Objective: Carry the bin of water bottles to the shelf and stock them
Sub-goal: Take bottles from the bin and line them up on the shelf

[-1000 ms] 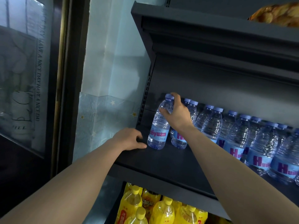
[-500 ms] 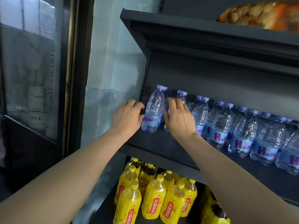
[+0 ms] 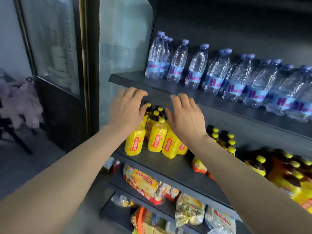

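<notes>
Grip: left hand [image 3: 127, 110] and right hand [image 3: 185, 115] both spread, holding nothing, palms down before the shelf [image 3: 128, 78] edge. Water bottles [image 3: 217, 73] stand upright in rows on it, toward 1 o'clock from the hands.

Landmark: shelf [image 3: 168, 85] w/ water bottles [image 3: 216, 71] in a row on it, running from its left end off to the right. Both hands hover just in front of the shelf's front edge, below the bottles: left hand [image 3: 128, 108] left, right hand [image 3: 185, 115] right, apart. Next board down: juice bottles [image 3: 157, 137] behind the hands. Below that: snack packs [image 3: 145, 184]. Left of shelf: glass door [image 3: 54, 48].
</notes>
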Motion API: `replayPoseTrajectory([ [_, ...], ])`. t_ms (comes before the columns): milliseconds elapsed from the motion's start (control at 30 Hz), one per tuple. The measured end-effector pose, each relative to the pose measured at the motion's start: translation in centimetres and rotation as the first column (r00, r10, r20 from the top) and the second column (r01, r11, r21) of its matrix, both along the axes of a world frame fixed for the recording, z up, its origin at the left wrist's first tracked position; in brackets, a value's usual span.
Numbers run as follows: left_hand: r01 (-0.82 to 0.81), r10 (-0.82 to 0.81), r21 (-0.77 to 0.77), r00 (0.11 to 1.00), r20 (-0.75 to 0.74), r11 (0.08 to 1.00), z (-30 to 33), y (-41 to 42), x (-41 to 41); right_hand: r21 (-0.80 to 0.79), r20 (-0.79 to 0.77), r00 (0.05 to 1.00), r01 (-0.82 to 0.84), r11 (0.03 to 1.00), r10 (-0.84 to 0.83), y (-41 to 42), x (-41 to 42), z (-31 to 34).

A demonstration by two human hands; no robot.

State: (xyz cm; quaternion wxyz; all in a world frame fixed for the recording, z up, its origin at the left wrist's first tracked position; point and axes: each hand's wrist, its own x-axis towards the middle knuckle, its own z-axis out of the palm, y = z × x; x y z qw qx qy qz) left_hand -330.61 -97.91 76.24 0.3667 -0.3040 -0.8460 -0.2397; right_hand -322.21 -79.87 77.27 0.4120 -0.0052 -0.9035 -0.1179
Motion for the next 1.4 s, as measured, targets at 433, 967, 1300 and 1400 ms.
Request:
replayPoseTrajectory([
  [433, 0.02, 0.088, -0.25, 0.906, 0.413, 0.968, -29.9, -3.3, 9.9, -0.33, 0.422, 0.903, 0.064, 0.942, 0.086, -2.6, 11.2, -29.9],
  [967, 0.246, 0.262, -0.479, 0.59, 0.764, 0.843, -72.8, -7.0, 17.2, -0.476, 0.858, 0.477, 0.603, 0.64, 0.19, -5.5, 17.8, -71.2],
  [1300, 0.217, 0.308, -0.484, 0.541, 0.782, 0.847, -91.6, -5.1, 20.4, -0.538, 0.843, 0.455, 0.708, 0.458, 0.287, -6.7, 15.1, -91.0],
  [1400, 0.171, 0.328, -0.489, 0.551, 0.767, 0.856, -95.3, -4.5, 20.6, -0.513, 0.857, 0.457, 0.716, 0.473, 0.238, -6.8, 13.9, -95.3],
])
